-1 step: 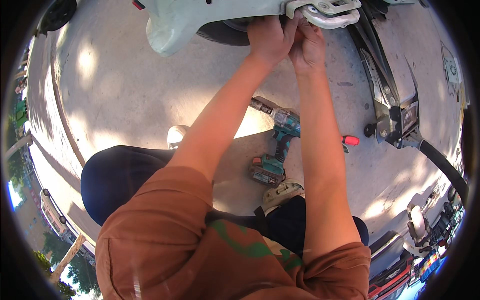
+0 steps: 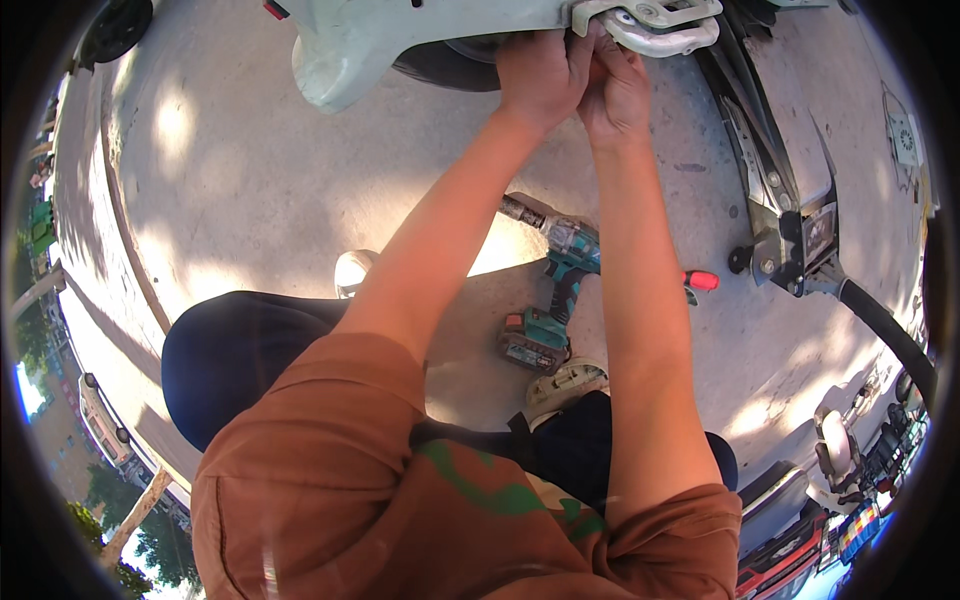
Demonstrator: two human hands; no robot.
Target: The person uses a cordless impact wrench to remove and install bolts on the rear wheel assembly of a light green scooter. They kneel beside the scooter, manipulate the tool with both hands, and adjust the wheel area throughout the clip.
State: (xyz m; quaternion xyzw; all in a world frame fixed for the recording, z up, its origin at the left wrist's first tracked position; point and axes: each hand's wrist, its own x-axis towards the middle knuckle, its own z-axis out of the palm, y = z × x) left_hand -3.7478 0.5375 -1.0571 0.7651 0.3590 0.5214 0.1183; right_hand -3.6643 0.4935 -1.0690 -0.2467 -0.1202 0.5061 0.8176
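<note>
Two hands (image 2: 540, 82) (image 2: 616, 98) met at pale bodywork (image 2: 430, 20), grip impossible to tell, teal power tool (image 2: 572, 243) and black metal frame (image 2: 785, 262) lay near, sunlight dappled the concrete (image 2: 300, 160)

Outdoor work spot; sunlit concrete (image 2: 300, 170), tree (image 2: 137, 515), vehicle (image 2: 101, 418), power tool (image 2: 572, 243)

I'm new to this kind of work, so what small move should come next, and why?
Perhaps draw the right hand slightly aside for a look: it meets the left hand close beside the pale bracket, and whatever they may hold there is hidden.
</note>
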